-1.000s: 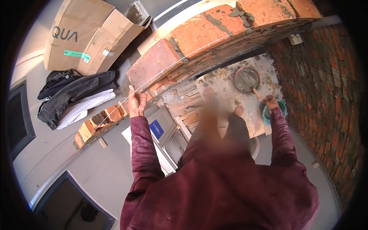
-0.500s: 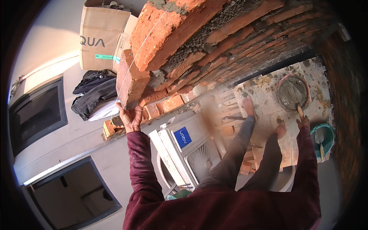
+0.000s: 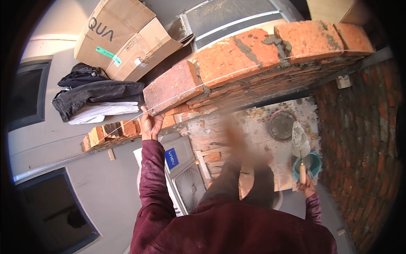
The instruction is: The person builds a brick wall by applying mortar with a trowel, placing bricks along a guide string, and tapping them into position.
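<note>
My left hand [image 3: 151,126] grips the near lower corner of a reddish brick [image 3: 172,86] at the left end of the top course of a brick wall [image 3: 237,53]. A thin white string [image 3: 230,73] runs along that course and past my fingers. On the right, my right hand [image 3: 307,187] is closed around the wooden handle of a trowel [image 3: 300,142], its blade smeared with grey mortar. Beyond the blade stands a round tub of mortar [image 3: 282,125]. A teal bucket [image 3: 313,165] lies beneath the trowel, partly covered by it.
An opened cardboard box [image 3: 122,42] and dark clothes [image 3: 93,95] lie at the far left. Below the wall is a white outdoor air-conditioner unit [image 3: 184,180]. Mortar-spotted boards [image 3: 253,118] lie beneath me. Another brick wall [image 3: 363,139] rises at the right.
The view has swung, showing more of the wall's top. My right hand has lifted the trowel from the mortar tub and drawn it back over the teal bucket. My left hand stays at the brick.
</note>
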Available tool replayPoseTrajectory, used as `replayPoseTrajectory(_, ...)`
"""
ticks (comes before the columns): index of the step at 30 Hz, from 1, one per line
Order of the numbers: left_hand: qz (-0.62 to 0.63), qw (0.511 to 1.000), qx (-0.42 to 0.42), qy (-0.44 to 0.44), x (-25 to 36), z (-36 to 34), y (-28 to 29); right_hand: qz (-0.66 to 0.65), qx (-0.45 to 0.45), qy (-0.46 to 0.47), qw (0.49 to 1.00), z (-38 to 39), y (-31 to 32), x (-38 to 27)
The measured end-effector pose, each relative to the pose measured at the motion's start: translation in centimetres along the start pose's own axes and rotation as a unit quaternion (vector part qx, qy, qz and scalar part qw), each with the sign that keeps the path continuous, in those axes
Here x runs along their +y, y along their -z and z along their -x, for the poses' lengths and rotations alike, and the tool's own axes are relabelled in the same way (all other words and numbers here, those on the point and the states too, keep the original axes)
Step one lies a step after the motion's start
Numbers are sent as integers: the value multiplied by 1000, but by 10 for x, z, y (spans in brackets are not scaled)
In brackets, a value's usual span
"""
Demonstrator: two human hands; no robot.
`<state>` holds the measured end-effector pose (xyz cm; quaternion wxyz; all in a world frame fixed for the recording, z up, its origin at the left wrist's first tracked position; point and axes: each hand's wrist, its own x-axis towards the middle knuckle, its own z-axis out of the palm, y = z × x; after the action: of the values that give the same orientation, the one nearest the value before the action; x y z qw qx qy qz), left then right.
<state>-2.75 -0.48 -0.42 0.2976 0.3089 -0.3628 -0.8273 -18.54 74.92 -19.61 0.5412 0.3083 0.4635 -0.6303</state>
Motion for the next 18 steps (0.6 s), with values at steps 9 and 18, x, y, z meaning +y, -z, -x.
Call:
replayPoseTrajectory(9,49,996,-53,42,-48,-28,-9,667,45,486,563,176,-384,-188)
replayPoseTrajectory(18,96,993,-14,62,-33,-9,-37,766,12,525,371,126,-526,-222)
